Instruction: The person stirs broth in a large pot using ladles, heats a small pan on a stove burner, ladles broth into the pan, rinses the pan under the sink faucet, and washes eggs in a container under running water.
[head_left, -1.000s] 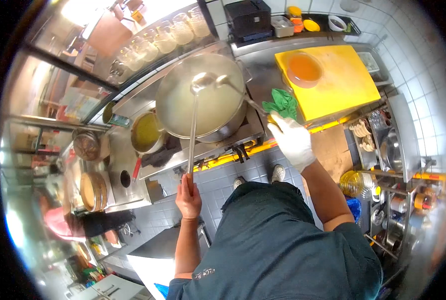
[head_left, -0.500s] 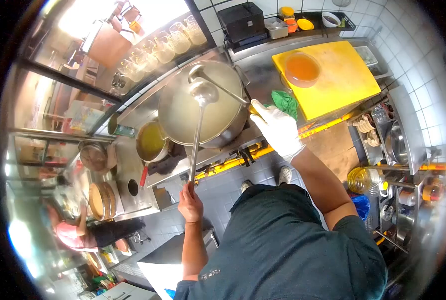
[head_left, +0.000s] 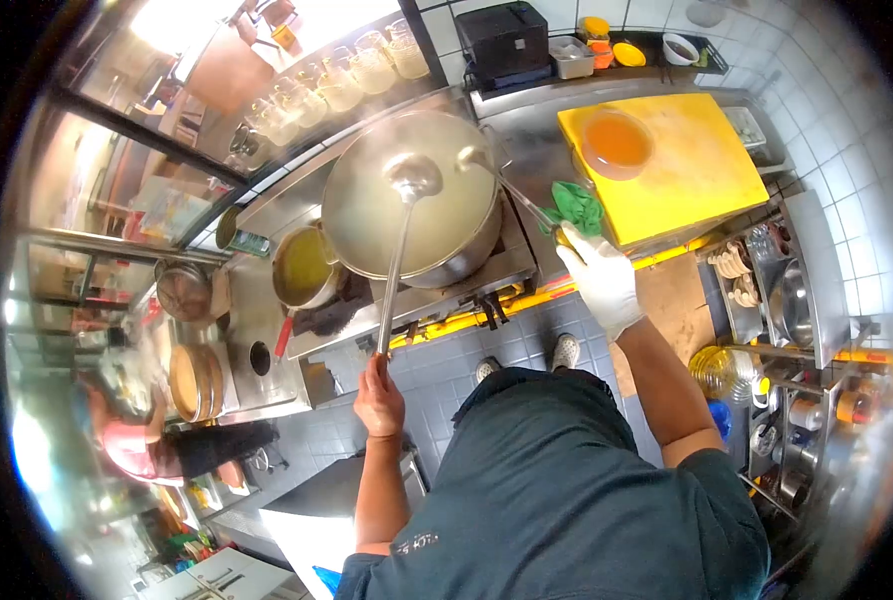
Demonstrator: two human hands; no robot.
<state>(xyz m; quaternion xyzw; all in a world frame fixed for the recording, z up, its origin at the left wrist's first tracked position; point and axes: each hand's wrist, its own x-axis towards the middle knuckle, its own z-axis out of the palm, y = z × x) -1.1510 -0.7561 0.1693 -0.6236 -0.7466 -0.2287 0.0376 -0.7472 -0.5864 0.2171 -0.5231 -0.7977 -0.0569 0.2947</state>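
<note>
A large steaming pot (head_left: 406, 205) of pale liquid stands on the stove. My bare left hand (head_left: 379, 400) is wrapped round the long handle of a big ladle (head_left: 413, 176), whose bowl is over the pot. In a white glove, my right hand (head_left: 601, 285) is closed on the handle of a smaller ladle (head_left: 516, 190), its head near the pot's right rim. A green cloth (head_left: 577, 207) lies just beyond that hand. On the yellow cutting board (head_left: 696, 165) sits a bowl of orange liquid (head_left: 616, 143).
A red-handled pan (head_left: 306, 267) of yellowish liquid stands left of the pot. Glass jugs (head_left: 341, 88) line the ledge behind. A shelf rack (head_left: 796, 400) is at the right. A co-worker (head_left: 131, 435) stands at the far left.
My right hand has moved right with the smaller ladle, whose head has gone from above the big ladle to the pot's right side. My left hand still holds the big ladle.
</note>
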